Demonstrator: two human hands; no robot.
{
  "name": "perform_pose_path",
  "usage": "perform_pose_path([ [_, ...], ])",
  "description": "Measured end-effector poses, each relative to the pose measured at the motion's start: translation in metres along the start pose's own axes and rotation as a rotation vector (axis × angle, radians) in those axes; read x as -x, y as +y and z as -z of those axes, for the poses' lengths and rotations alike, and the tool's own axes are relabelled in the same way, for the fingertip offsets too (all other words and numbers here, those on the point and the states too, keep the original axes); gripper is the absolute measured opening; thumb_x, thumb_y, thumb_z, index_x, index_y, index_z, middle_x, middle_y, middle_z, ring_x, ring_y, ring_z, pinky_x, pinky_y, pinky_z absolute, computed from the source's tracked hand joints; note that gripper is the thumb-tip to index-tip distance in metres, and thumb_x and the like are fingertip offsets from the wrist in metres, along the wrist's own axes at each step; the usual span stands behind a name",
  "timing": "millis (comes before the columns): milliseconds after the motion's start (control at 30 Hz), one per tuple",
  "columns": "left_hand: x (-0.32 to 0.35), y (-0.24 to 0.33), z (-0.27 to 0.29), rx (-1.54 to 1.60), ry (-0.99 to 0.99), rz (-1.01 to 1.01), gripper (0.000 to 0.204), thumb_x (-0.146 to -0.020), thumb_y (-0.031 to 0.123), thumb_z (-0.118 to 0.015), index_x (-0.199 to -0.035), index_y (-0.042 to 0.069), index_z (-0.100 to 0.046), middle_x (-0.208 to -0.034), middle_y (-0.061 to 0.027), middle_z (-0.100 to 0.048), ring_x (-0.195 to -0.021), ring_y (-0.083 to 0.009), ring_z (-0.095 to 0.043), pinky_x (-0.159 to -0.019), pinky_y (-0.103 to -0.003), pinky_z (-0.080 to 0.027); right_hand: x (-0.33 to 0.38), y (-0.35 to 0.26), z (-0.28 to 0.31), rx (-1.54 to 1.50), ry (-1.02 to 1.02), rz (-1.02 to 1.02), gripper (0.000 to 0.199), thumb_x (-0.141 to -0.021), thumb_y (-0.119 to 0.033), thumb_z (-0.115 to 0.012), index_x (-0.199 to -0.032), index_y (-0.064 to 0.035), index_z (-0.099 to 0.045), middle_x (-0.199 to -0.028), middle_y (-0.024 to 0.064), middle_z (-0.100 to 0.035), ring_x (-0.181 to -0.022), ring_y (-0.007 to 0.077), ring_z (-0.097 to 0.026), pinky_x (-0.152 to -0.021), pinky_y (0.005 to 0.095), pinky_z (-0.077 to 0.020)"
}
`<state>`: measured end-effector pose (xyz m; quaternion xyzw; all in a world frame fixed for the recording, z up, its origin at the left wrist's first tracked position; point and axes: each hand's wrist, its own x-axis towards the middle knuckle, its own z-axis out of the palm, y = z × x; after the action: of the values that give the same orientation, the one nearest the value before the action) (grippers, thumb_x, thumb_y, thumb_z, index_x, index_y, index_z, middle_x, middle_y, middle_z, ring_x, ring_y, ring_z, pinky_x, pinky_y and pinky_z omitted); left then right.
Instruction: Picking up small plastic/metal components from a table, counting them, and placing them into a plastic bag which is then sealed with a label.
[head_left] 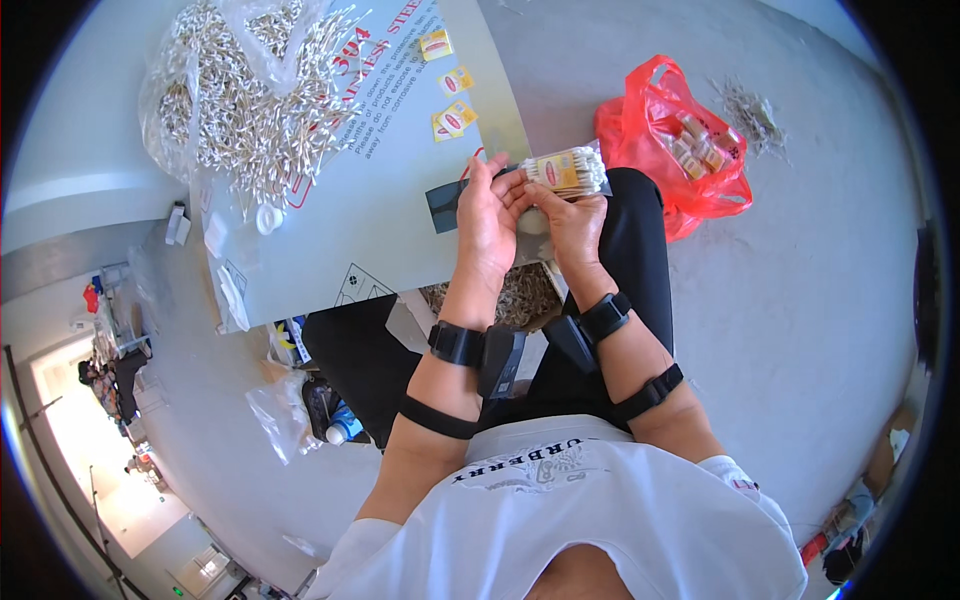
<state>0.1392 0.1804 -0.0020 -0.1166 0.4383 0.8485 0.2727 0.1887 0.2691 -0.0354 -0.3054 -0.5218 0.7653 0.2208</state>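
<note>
A small clear pack of cotton swabs [566,171] with a yellow card inside is held just off the table's right edge, above my right knee. My right hand [580,225] is closed on its near side, thumb on top. My left hand [488,220] is palm up, its curled fingers at the pack's left end; one or two other fingers point up and away. Just past the left hand, a dark flat piece [443,206] lies on the table. A pale round object [533,221] shows partly between my wrists.
A large heap of loose cotton swabs [250,110] in clear plastic covers the far left of the table [390,235]. Several yellow cards [455,82] lie near its right edge. On the floor stand a red plastic bag [655,120] with filled packs and a scattered swab pile [752,115].
</note>
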Motion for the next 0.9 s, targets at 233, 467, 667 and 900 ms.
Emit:
perform_pose_path([
  [233, 0.002, -0.006, 0.004, -0.016, 0.099, -0.041, 0.068, -0.101, 0.047, -0.043, -0.134, -0.011, -0.032, -0.122, -0.0315, -0.053, -0.111, -0.0349, -0.058, -0.099, -0.045, -0.048, -0.004, 0.005, 0.007, -0.194, 0.032, -0.163, 0.031, -0.072, 0.004, -0.078, -0.101, 0.0026, -0.067, -0.093, 0.0066, -0.07, -0.078, 0.013, -0.065, -0.071, 0.0265, -0.0515],
  [467, 0.0, -0.013, 0.0, 0.006, 0.064, -0.038, 0.065, -0.101, 0.044, -0.044, -0.133, -0.011, -0.034, -0.123, -0.0318, -0.052, -0.113, -0.0356, -0.057, -0.101, -0.046, -0.047, -0.01, -0.001, 0.014, -0.206, 0.016, -0.352, 0.031, -0.072, -0.001, -0.08, -0.1, -0.0018, -0.068, -0.087, 0.0027, -0.069, -0.067, 0.0081, -0.06, -0.057, 0.0221, -0.0435],
  [667, 0.0, -0.014, -0.004, -0.019, 0.069, -0.046, 0.065, -0.102, 0.044, -0.044, -0.134, -0.011, -0.034, -0.126, -0.0306, -0.051, -0.114, -0.0343, -0.056, -0.102, -0.045, -0.046, -0.013, 0.005, 0.02, -0.255, 0.01, -0.399, 0.028, -0.073, -0.004, -0.081, -0.098, -0.0047, -0.069, -0.081, -0.0017, -0.066, -0.059, 0.0038, -0.052, -0.051, 0.0202, -0.0365],
  [900, -0.004, -0.016, 0.003, 0.065, 0.007, -0.027, 0.064, -0.101, 0.044, -0.044, -0.133, -0.011, -0.035, -0.125, -0.0312, -0.051, -0.115, -0.0348, -0.056, -0.102, -0.045, -0.046, -0.011, 0.005, 0.013, -0.266, 0.055, -0.324, 0.023, -0.076, -0.007, -0.079, -0.096, -0.0054, -0.069, -0.078, -0.0039, -0.065, -0.057, 0.0023, -0.049, -0.05, 0.0196, -0.0354],
])
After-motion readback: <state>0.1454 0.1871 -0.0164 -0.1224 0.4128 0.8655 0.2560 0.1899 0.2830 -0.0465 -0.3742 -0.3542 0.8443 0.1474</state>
